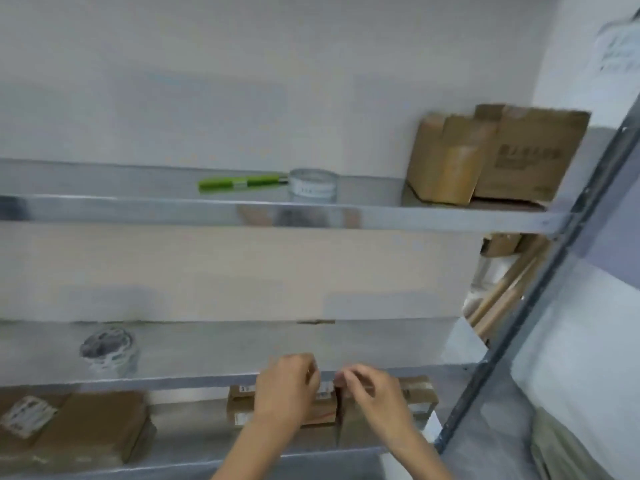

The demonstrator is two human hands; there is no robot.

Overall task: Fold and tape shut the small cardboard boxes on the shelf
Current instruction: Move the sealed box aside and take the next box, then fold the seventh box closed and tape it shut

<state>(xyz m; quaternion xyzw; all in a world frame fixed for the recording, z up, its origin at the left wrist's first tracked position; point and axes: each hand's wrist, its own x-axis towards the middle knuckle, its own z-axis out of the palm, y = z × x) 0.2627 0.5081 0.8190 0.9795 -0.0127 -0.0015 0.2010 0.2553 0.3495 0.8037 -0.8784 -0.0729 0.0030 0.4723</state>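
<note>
**Both hands on the small boxes, lowest shelf**

Nearest to us, the two forearms reached in from the bottom edge to the lower shelf (194, 466). The left hand (287, 388) lay on a small cardboard box (242, 407), its fingers curled over the box's far top edge and gripping it. The right hand (375, 393) sat just beside it on the second small box (417, 398), which touched the first. Its fingertips were bunched at the seam where the two boxes met; through the blur we could not tell whether they pinched anything. The hands hid most of both box tops.

Well apart to the left on the same shelf lay a flat carton (93, 427) with a white label on its near corner.

The front rail of the middle shelf (173, 381) ran just above the boxes, right behind the fingertips. On that shelf, far to the left, stood a tape roll (107, 351).

Farther up, the top shelf (398, 216) carried a green pen-like tool (242, 182) touching a clear tape roll (313, 187), and at its right end some brown cartons (502, 157) leaned against the wall. A steel upright (540, 306) slanted down the right side, with wooden sticks (502, 289) behind it.
</note>
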